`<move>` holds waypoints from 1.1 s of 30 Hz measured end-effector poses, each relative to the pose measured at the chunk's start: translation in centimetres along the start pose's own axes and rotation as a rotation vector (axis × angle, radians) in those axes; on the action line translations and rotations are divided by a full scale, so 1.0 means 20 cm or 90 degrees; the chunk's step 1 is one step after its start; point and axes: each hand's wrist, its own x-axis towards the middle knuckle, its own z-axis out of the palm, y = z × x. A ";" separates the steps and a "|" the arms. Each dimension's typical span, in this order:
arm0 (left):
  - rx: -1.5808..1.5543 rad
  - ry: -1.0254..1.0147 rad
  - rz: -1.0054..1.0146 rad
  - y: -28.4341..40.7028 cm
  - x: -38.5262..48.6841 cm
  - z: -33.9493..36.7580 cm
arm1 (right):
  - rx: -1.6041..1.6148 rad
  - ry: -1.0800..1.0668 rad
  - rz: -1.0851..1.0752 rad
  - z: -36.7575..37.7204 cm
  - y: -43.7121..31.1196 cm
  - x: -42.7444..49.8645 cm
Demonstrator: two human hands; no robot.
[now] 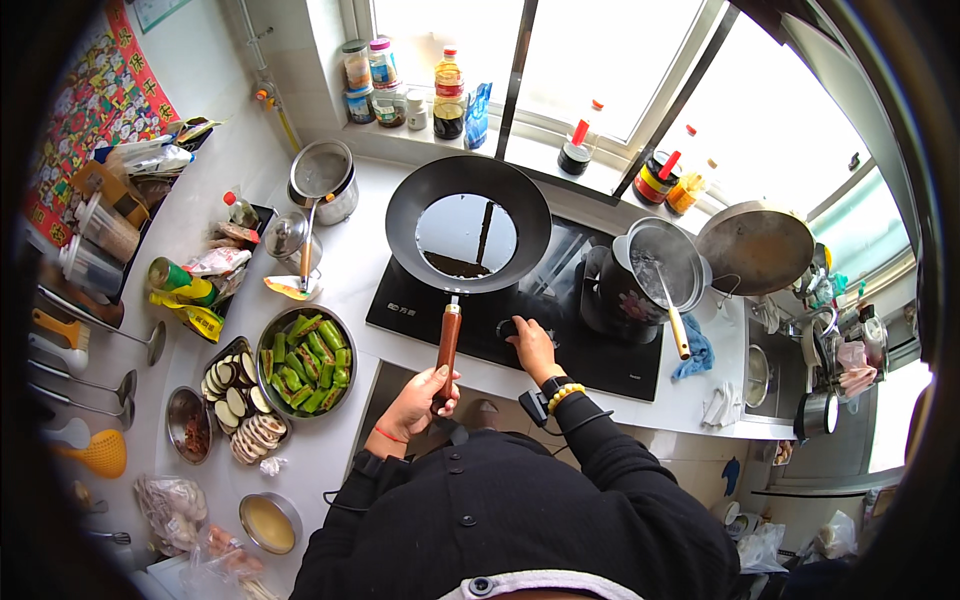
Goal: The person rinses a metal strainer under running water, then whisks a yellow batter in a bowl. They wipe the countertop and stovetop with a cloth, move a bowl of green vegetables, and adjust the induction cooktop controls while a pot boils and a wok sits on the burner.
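Note:
A black wok (405,225) with a layer of shiny liquid in its bottom stands over the left side of the black glass cooktop (615,371). My left hand (421,397) is closed around the wok's reddish wooden handle (450,337). Further right, my right hand (534,349) has its fingertips on a dark control knob (507,328) at the cooktop's front. On the right side of the cooktop a steaming dark pot (628,300) with a floral pattern holds a wooden-handled utensil (676,330).
Left on the counter are a steel bowl of stuffed green peppers (307,364), sliced eggplant (244,405), a small bowl of reddish filling (191,427) and a bowl of yellowish batter (270,523). A used pan (754,247) and a blue cloth (694,349) lie right of the pot. Bottles line the windowsill.

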 end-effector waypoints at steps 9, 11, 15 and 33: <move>0.013 0.011 0.004 0.00 -0.01 0.01 | -0.006 -0.004 0.005 0.01 0.01 0.00; 0.014 0.012 0.006 0.00 0.00 0.01 | -0.021 -0.014 0.016 0.01 0.01 0.00; 0.014 0.013 0.012 -0.01 0.00 0.01 | -0.013 0.001 0.005 0.01 0.01 0.00; 0.034 0.041 0.038 0.01 0.00 -0.06 | -0.010 0.015 0.007 0.00 0.00 -0.01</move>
